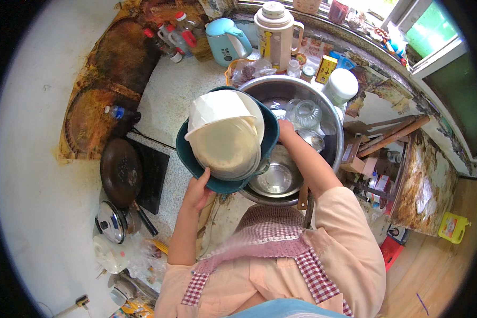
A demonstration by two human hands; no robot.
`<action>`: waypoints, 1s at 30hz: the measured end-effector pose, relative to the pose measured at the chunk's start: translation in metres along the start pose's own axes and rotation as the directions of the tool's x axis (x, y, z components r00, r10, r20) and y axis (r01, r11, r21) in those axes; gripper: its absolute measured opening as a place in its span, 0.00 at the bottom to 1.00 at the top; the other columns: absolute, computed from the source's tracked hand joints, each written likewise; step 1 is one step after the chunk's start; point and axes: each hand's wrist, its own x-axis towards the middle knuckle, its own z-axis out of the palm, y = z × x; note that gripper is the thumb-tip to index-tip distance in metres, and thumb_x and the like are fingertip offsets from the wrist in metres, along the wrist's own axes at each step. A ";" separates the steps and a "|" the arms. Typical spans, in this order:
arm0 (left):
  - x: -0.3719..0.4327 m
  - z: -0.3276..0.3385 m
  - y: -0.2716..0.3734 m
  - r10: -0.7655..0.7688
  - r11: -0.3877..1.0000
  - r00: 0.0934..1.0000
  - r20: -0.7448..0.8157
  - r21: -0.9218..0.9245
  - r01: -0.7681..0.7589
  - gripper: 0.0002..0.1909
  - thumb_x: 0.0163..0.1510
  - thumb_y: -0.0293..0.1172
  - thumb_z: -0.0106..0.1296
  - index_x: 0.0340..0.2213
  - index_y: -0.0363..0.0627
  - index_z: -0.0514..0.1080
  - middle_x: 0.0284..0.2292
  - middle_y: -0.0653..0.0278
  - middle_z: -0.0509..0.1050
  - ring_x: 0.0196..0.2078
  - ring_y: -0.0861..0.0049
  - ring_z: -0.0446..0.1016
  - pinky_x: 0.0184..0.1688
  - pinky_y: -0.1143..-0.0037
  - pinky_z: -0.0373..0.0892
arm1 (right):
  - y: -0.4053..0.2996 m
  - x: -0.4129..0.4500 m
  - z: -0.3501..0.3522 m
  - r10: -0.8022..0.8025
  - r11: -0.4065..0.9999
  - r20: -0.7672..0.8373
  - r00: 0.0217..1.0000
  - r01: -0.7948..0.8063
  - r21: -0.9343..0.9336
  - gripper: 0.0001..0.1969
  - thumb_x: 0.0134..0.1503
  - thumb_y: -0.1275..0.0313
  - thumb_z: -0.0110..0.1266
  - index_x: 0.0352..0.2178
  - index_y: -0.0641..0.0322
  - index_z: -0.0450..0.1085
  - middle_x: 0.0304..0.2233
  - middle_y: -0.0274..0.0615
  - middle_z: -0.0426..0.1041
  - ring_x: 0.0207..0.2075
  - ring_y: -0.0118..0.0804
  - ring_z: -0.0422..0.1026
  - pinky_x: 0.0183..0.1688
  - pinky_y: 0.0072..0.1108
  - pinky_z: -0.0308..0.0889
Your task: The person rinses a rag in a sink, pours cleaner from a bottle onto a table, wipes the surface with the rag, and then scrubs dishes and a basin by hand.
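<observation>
My left hand [200,192] grips the lower left rim of a dark green plastic basin [181,141], thumb on top. White plastic bowls [218,107] and a translucent plastic bowl [226,149] are stacked inside it. My right hand [285,130] is at the basin's right side, its fingers mostly hidden behind the rim, over a large metal basin [336,119]. That one contains a glass jar [308,114], a metal ladle or bowl [311,139] and a shallow metal bowl [276,181]. A wooden handle [303,196] leans at its near edge.
Behind stand a blue electric kettle [224,43], a beige thermos [276,39], bottles [196,39] and a white lidded jar [342,85]. A wok [121,173] leans on the left beside a black cooktop [155,175]; a lidded pot [111,222] is nearer.
</observation>
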 end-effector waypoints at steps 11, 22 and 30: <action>0.014 0.021 -0.005 -0.049 0.976 0.999 0.023 0.215 0.043 0.19 0.55 0.41 0.43 0.44 0.40 0.63 0.36 0.64 0.71 0.31 0.80 0.70 0.30 0.79 0.67 | 0.039 -0.081 -0.066 0.234 0.674 -0.252 0.939 0.030 0.738 0.15 0.46 0.69 0.43 0.36 0.65 0.67 0.31 0.56 0.71 0.35 0.51 0.70 0.39 0.30 0.64; 0.034 0.038 0.021 0.089 0.829 0.996 0.017 0.554 -0.083 0.25 0.55 0.50 0.39 0.44 0.41 0.63 0.36 0.62 0.72 0.34 0.73 0.72 0.32 0.72 0.70 | 0.012 -0.125 -0.068 0.247 0.739 -0.497 0.832 0.170 0.652 0.16 0.43 0.72 0.44 0.38 0.58 0.62 0.27 0.51 0.69 0.30 0.52 0.69 0.35 0.34 0.63; 0.054 0.059 0.090 0.097 0.592 0.994 0.051 0.800 -0.098 0.27 0.54 0.49 0.38 0.44 0.36 0.62 0.33 0.55 0.73 0.26 0.70 0.74 0.23 0.71 0.72 | -0.007 -0.151 -0.066 0.064 0.829 -0.272 0.960 0.101 0.550 0.31 0.42 0.70 0.44 0.52 0.47 0.55 0.29 0.54 0.70 0.31 0.53 0.69 0.36 0.36 0.63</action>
